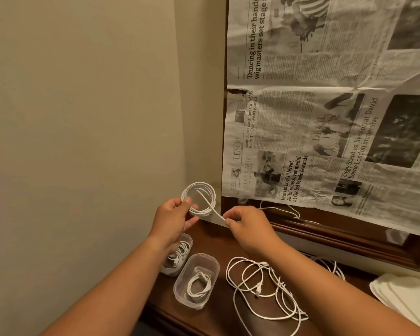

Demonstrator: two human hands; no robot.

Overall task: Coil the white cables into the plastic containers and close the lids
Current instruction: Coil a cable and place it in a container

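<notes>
White cable (199, 184), wound into a ring, is pinched by the left hand (172, 219); fingers (229, 223) of the right hand (249, 227) pinch its loose end (two open tubs (194, 305) sit below on the bench (211, 238)).

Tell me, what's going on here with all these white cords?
A person is coiling cables by hand. The left hand holds a nearly finished coil, and the right hand pinches its loose end. Below, on the wooden top, two lidless plastic containers each hold a coiled cable. A tangle of loose cables lies beside them, not yet coiled.
</notes>
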